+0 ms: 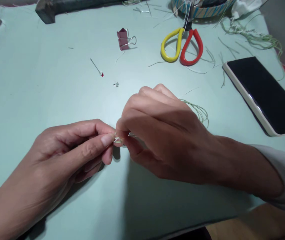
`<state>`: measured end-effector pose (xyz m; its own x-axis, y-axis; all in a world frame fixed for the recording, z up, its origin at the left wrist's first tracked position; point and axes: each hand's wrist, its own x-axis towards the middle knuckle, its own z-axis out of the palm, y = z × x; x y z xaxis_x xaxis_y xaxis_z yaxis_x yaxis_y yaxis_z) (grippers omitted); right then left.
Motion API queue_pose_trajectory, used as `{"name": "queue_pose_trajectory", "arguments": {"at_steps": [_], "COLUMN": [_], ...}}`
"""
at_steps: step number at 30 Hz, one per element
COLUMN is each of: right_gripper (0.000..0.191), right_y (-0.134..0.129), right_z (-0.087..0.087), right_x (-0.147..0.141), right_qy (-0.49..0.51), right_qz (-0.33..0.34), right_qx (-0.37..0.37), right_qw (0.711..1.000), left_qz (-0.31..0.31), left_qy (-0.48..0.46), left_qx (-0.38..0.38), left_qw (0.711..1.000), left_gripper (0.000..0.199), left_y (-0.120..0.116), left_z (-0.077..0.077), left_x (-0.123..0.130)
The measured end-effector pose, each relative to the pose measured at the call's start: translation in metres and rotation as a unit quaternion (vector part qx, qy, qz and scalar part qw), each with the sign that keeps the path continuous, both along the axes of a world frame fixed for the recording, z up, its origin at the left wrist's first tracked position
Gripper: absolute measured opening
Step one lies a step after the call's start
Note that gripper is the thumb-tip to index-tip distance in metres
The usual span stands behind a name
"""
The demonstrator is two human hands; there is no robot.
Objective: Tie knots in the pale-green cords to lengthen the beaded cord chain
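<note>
My left hand point(64, 156) and my right hand point(157, 133) meet at the middle of the pale green table point(44, 96). Both pinch a small bundle of thin pale green strands point(118, 140) between thumb and fingers. The strands run under my right hand and fan out in a loop point(199, 111) beyond its far side. What lies inside the right palm is hidden.
Scissors with yellow and red handles point(182, 46) lie at the back. A pink binder clip point(123, 39) and a red-headed pin point(96, 67) sit back left. A black phone point(264, 93) rests at right. A woven basket point(202, 8) and loose green fibres point(252, 35) are back right.
</note>
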<state>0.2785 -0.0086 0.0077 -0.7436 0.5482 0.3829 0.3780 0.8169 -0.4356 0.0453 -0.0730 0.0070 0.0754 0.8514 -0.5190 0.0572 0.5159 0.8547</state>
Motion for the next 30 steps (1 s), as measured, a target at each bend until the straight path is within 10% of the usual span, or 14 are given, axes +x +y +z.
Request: {"name": "queue_pose_trajectory", "arguments": {"at_steps": [30], "right_gripper": [0.036], "right_y": [-0.002], "right_z": [0.000], "right_x": [0.003], "right_qy": [0.009], "right_qz": [0.003], "right_qx": [0.022], "right_qw": [1.000], "left_qz": [0.013], "left_qy": [-0.011], "left_qx": [0.036], "left_qw": [0.999], "left_gripper": [0.028], "left_y": [0.028], "left_z": [-0.006], "left_x": [0.012]}}
